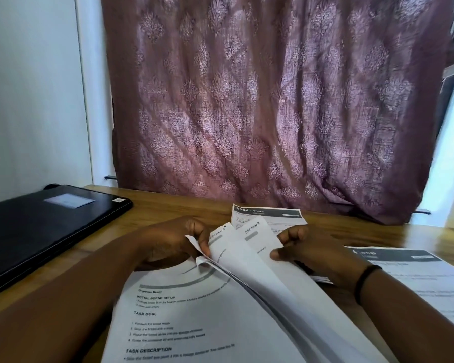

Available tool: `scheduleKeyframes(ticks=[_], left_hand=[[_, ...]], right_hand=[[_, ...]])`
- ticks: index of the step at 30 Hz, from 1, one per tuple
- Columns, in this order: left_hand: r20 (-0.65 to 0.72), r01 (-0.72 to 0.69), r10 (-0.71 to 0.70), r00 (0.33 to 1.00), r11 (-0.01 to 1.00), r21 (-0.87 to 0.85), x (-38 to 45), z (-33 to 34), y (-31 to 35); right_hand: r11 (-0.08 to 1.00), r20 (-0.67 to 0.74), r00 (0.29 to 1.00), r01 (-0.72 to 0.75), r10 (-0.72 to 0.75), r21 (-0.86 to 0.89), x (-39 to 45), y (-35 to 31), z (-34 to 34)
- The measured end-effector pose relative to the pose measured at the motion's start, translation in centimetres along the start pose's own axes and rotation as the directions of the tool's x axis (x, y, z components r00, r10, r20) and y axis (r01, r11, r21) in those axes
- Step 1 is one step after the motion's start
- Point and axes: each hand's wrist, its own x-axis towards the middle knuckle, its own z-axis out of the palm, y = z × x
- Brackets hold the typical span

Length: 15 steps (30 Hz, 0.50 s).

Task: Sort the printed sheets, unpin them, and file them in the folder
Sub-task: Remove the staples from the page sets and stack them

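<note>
Left hand (173, 241) grip pinches stack corner (201, 258) (likely pin spot); right hand (309, 251) grip holds fanned sheets (252, 247) back, exposing it.

One camera only — it sits on the person's head, looking forward and down, very close over the table's (168, 203) near edge.

Left hand (168, 239) pinching stapled sheets' (247, 258) corner, right hand (312, 250) holding lifted pages; black folder (45, 229) left on wooden table (378, 231)
</note>
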Motion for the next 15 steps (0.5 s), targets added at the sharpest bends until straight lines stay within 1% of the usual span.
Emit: scheduleKeyframes(ticks=[3,6,10,15], left_hand=[[-0.072,-0.038,0.038,0.997,0.999,0.006,-0.2,-0.3,0.1],[-0.091,-0.032,0.029,0.995,0.999,-0.034,0.0,-0.6,0.0],[-0.12,-0.025,0.022,0.993,0.999,-0.022,0.1,-0.8,-0.2],[-0.115,-0.021,0.022,0.993,1.0,0.007,0.1,-0.9,-0.3]], right_hand=[[0.997,-0.049,0.999,0.003,0.001,0.083,0.1,0.2,-0.7],[0.994,-0.073,0.997,0.013,-0.005,0.11,0.3,0.4,-1.3],[0.995,-0.081,0.997,0.022,-0.014,0.1,0.6,0.6,-1.6],[0.995,-0.085,0.996,0.014,-0.005,0.098,1.0,1.0,-1.6]])
